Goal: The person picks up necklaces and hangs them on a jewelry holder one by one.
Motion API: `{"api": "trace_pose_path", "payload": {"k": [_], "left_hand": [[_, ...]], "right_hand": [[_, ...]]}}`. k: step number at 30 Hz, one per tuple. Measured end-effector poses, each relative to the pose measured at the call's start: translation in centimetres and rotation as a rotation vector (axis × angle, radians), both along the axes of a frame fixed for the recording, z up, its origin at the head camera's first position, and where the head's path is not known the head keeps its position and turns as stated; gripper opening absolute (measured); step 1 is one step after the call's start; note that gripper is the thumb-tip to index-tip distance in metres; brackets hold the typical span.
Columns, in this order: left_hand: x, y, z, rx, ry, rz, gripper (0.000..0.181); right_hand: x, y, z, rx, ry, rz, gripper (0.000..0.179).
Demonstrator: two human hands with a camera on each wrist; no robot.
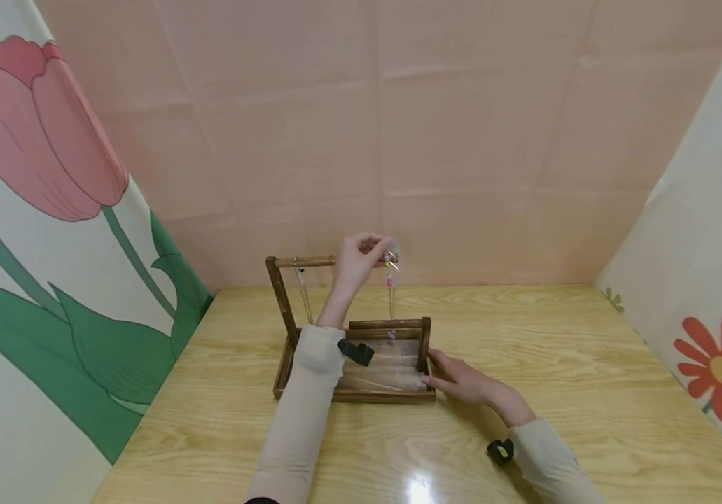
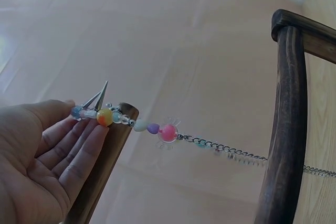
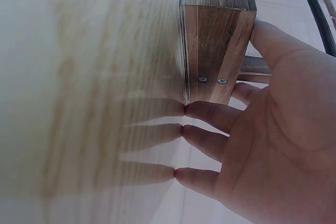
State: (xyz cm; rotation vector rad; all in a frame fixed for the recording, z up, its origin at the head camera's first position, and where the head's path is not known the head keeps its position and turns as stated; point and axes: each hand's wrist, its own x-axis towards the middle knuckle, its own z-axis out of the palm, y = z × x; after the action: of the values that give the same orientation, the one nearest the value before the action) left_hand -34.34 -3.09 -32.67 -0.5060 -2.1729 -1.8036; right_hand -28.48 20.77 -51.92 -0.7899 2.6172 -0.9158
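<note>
A dark wooden jewelry stand (image 1: 383,397) stands on the table, with a low tray and a raised top bar. At that bar's right end, my left hand (image 1: 356,260) pinches a beaded necklace (image 2: 167,132) between thumb and fingers. Its yellow, purple and pink beads and silver spikes show in the left wrist view, and its chain (image 1: 391,304) hangs toward the tray. Low at the tray's right end, my right hand (image 1: 466,383) holds the stand, thumb at the rim and index finger behind. The other fingertips (image 3: 195,134) touch the table.
Another chain necklace (image 1: 304,297) hangs near the left end of the top bar. A short upright post (image 1: 424,343) rises at the tray's right side. Behind the wooden table (image 1: 587,392) is a pink backdrop, with floral panels at both sides.
</note>
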Motion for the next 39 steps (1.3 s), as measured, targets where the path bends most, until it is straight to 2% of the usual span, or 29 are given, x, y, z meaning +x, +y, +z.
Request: {"api": "trace_pose_path", "payload": {"k": [5,10,19,26,39], "left_hand": [[1.7,-0.3,1.5,-0.007,-0.009,-0.012,0.024],[2.3,-0.5,1.8,-0.002,-0.017,0.004,0.025],[2.4,-1.2,1.3,0.035,-0.008,0.009,0.025],[2.7,-1.7,1.2,0.045,0.014,0.038,0.024],[2.8,-2.4,0.9,0.067,0.056,0.029,0.025]], "right_hand": [[0.0,0.0,0.0,0.005,0.006,-0.002,0.076],[0.1,0.0,0.0,0.0,0.008,0.0,0.075],[0.3,-0.2,0.2,-0.009,0.023,0.005,0.073],[0.3,-0.1,0.1,-0.006,0.024,0.005,0.074],[0.3,0.1,0.3,-0.005,-0.006,-0.003,0.075]]}}
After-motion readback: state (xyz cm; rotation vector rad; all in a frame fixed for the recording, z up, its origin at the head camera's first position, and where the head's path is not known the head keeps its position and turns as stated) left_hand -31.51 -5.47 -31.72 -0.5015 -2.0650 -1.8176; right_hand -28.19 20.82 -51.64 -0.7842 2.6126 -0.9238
